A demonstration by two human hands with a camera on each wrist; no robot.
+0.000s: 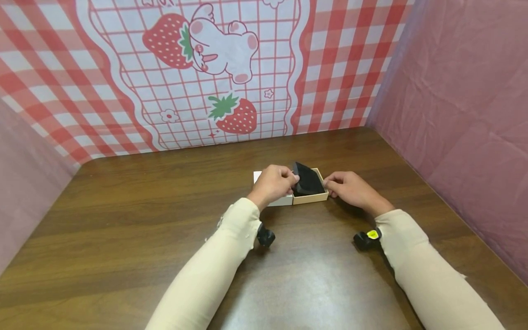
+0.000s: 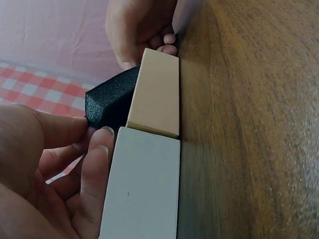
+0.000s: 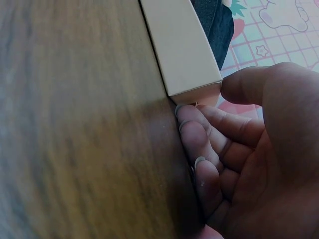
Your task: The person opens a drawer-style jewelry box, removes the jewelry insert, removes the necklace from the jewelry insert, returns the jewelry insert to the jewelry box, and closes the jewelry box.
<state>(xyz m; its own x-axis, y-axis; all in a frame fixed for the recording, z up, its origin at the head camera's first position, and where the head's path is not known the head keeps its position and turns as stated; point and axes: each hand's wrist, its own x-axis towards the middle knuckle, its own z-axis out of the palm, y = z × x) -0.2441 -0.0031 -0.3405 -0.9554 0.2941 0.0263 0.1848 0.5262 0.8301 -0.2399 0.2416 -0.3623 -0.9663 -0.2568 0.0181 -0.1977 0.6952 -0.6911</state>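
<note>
A black foam piece (image 1: 310, 179) sits tilted in a small tan box (image 1: 311, 198), its left side raised above the rim. My left hand (image 1: 271, 182) pinches that raised edge between thumb and fingers; in the left wrist view the foam (image 2: 112, 99) looks thick and rough. At the box's right end my right hand (image 1: 352, 188) holds on, thumb at the top corner and curled fingers against the end wall, as the right wrist view shows on the box (image 3: 187, 50). A white box part (image 2: 142, 189) stands against the tan box's left end, partly under my left hand.
The boxes stand on a brown wooden table (image 1: 144, 229). Behind it hangs a red-and-white checked cloth (image 1: 342, 59) with strawberries, and a pink cloth (image 1: 462, 114) hangs at the right. A small black camera (image 1: 266, 236) is strapped at the left wrist, another (image 1: 364, 240) at the right.
</note>
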